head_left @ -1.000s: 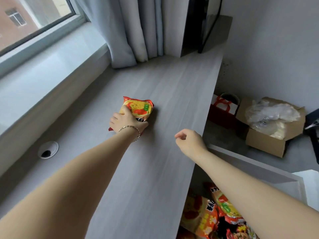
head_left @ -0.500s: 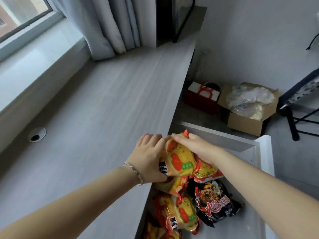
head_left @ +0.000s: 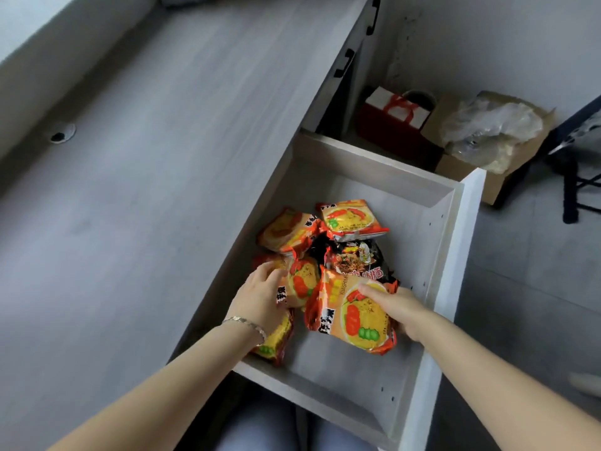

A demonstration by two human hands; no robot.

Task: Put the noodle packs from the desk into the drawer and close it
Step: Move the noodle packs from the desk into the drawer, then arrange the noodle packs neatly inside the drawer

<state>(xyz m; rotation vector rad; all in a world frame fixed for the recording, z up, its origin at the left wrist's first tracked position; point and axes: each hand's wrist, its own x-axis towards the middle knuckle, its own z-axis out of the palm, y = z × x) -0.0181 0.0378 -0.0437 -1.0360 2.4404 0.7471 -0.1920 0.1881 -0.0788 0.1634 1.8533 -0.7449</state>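
The drawer (head_left: 455, 242) stands pulled out beside the grey desk (head_left: 146, 190), and no pack lies on the visible desktop. Several noodle packs lie inside it: yellow-orange ones at the back (head_left: 353, 219) and back left (head_left: 286, 232), and a black pack (head_left: 361, 258) in the middle. My left hand (head_left: 260, 297) grips a small yellow pack (head_left: 302, 283) at the drawer's left side. A large yellow-orange pack (head_left: 354, 317) in the drawer's middle is held by my right hand (head_left: 400, 307). One more pack (head_left: 274, 341) lies under my left wrist.
A cable hole (head_left: 61, 135) sits in the desk at the left. On the floor beyond the drawer stand a red gift bag (head_left: 390, 125) and a cardboard box (head_left: 487, 138) with plastic in it. A dark chair leg (head_left: 572, 177) is at the right.
My left hand carried the yellow pack from the desk to the drawer. Both hands are now down inside the drawer on packs. The view has tilted down toward the drawer.
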